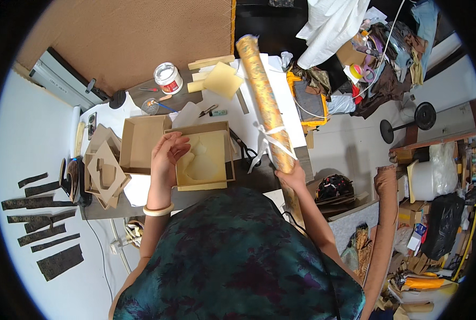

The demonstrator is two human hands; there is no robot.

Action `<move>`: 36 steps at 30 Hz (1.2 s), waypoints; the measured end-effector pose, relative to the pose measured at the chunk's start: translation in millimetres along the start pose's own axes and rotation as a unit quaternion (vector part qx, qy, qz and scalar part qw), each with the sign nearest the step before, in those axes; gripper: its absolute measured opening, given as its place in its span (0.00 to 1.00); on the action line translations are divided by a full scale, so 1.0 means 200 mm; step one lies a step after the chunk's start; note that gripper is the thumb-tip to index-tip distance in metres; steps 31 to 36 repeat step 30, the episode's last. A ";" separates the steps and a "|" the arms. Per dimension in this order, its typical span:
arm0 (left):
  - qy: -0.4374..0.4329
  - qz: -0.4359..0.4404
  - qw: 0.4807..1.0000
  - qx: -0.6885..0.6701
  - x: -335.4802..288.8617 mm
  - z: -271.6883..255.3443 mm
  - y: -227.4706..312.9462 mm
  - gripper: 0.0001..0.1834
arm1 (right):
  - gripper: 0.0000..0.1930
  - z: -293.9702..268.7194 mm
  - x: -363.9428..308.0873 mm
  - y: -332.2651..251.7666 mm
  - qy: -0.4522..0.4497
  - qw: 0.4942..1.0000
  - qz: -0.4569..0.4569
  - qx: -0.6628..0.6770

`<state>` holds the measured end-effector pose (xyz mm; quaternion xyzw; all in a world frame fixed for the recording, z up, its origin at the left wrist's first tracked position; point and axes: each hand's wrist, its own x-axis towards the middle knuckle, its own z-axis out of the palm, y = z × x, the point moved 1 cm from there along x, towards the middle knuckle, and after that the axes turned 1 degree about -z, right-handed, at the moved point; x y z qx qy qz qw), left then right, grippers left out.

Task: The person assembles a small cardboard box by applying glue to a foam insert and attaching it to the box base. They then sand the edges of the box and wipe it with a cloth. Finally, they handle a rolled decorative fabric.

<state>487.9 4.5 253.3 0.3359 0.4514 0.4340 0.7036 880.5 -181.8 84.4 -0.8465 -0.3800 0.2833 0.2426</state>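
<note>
My right hand [291, 176] is wrapped round the lower part of a long roll of gold patterned fabric [266, 98]. A white ribbon [270, 137] is tied about the roll, its ends hanging loose. The roll stretches over the right side of the table, its top leaning slightly left. Above the left edge of an open cardboard box [231, 154], my left hand [168, 152] is open with loosely bent fingers and nothing in it. Pale yellow lining [206, 160] with a curled, wrinkled area shows inside the box. A second cardboard box [144, 140] sits just left of it.
Black scissors [242, 146] lie between box and roll. Farther back are a white tub [168, 78], yellow paper squares [223, 80] and a small clear dish [150, 106] by a brush. Cardboard frames [105, 170] and an iron [73, 178] stand left. Fabrics [393, 69] are heaped at far right.
</note>
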 end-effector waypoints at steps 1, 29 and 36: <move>0.000 0.006 1.000 -0.001 0.00 0.01 0.00 0.16 | 0.48 0.06 0.08 0.00 -0.017 1.000 -0.005 0.010; -0.216 -0.158 0.956 0.117 -0.01 0.94 -0.74 0.12 | 0.08 -0.37 -0.45 0.87 0.268 0.961 0.058 0.042; -0.211 -0.160 0.957 0.119 -0.05 1.00 -0.80 0.12 | 0.08 -0.42 -0.45 0.95 0.262 0.962 0.058 0.044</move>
